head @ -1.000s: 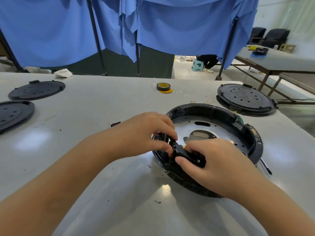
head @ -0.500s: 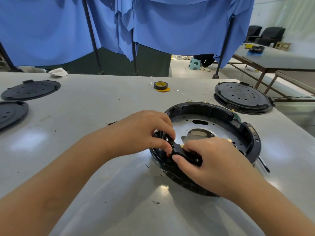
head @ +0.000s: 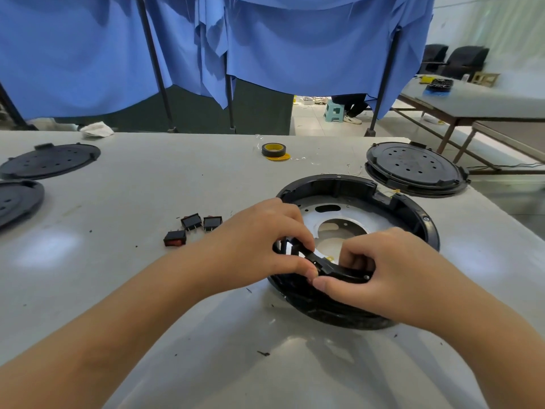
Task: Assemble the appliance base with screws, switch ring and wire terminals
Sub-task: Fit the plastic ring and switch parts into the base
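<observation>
The round black appliance base (head: 413,212) lies on the table with a white metal plate (head: 312,222) inside it. At its near rim, both hands pinch a black curved piece (head: 342,271) that rests on the rim. My left hand (head: 259,246) grips the piece's left end with thumb and fingers. My right hand (head: 386,273) holds its right part, and its fingers hide the far end. Something small and yellow (head: 329,257) shows just behind the piece. Three small rocker switches (head: 191,222) lie loose to the left of my left hand, one with a red face (head: 175,238).
A roll of black and yellow tape (head: 273,150) sits at the back of the table. A stack of black round covers (head: 413,169) stands at the right, and two more covers (head: 50,160) lie at the left edge. Blue curtains hang behind the table.
My left forearm has shifted and uncovered the three switches. Both hands stay pinched on the black piece at the near rim, the right fingers now curled closer over it.
</observation>
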Demonstrator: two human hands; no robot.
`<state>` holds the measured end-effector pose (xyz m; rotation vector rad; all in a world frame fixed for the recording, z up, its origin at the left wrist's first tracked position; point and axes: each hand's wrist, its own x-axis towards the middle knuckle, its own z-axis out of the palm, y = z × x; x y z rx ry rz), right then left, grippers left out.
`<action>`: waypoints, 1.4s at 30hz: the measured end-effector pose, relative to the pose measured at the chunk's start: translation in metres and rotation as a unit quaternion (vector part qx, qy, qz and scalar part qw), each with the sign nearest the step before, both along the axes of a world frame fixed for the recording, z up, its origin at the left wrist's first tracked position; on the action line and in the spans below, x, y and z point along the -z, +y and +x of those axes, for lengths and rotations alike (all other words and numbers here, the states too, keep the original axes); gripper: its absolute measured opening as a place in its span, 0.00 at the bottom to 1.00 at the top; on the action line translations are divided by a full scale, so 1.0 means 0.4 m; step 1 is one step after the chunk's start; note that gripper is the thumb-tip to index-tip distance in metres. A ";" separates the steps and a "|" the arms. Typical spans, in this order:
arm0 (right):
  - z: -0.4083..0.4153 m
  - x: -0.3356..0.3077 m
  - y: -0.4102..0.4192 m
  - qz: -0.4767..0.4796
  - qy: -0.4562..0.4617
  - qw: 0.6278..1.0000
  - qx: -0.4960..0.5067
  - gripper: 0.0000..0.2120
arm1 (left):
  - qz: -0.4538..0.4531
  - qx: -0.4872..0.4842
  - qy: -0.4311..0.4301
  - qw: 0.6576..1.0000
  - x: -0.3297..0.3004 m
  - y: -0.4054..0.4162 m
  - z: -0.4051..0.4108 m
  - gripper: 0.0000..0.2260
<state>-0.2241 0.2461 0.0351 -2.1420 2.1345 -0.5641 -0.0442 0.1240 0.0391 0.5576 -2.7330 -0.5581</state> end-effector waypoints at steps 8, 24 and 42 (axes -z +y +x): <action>0.023 0.014 -0.009 -0.032 0.030 0.999 0.002 0.27 | 0.000 -0.001 -0.011 1.000 -0.006 -0.004 0.013 0.09; -0.002 0.044 -0.038 -0.100 0.017 0.994 -0.032 0.25 | -0.085 -0.043 0.015 0.995 0.011 -0.013 0.017 0.11; 0.056 0.080 -0.104 -0.174 -0.001 0.984 0.035 0.16 | -0.033 -0.382 0.015 0.923 0.067 -0.189 0.070 0.14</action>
